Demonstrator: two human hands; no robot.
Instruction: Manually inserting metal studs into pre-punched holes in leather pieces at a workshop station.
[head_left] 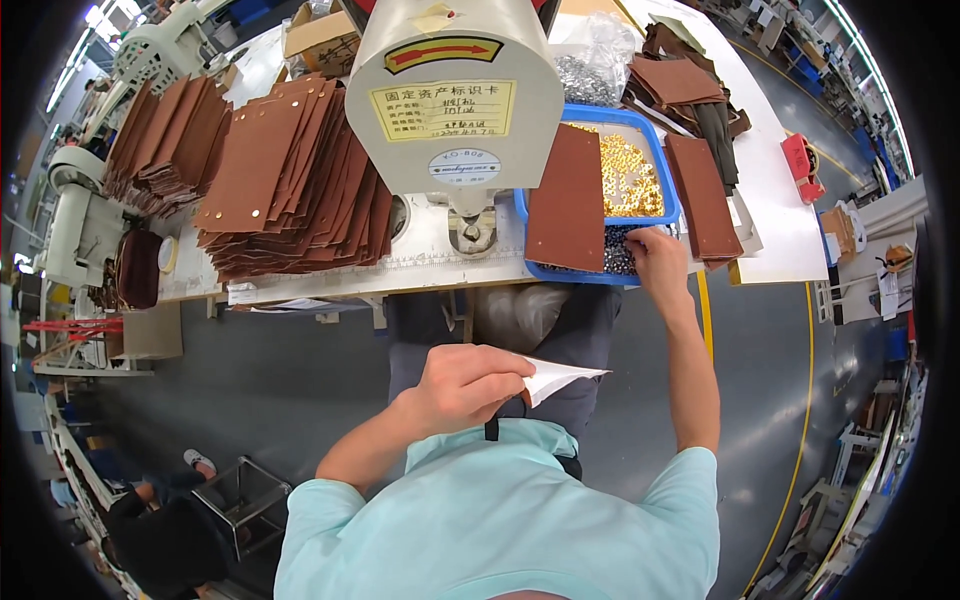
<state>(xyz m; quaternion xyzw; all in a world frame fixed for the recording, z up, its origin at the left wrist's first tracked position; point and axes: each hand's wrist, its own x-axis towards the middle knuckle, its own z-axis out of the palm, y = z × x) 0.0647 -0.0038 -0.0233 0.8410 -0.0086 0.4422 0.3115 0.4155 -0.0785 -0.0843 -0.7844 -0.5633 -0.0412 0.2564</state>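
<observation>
My left hand (470,382) is closed on a thin panel with a white face (562,377), held tilted over my lap; a bit of brown shows at its lower edge. At the near right corner of a blue tray (673,190), my right hand (660,262) dips its fingertips, drawn together, into small dark metal fasteners (617,250). Whatever those fingers pinch is hidden. Gold fasteners (630,172) fill the far part of that tray. Across its left side lies a brown leather-like panel (565,200), and another brown panel (703,200) rests to the right.
A grey-white press machine (455,110) stands over the middle of the white table (790,235). Left of it are stacks of brown panels (290,180). A clear bag of silver parts (590,80) and dark folded pieces (715,140) lie behind the tray. A red object (800,168) sits at the right edge.
</observation>
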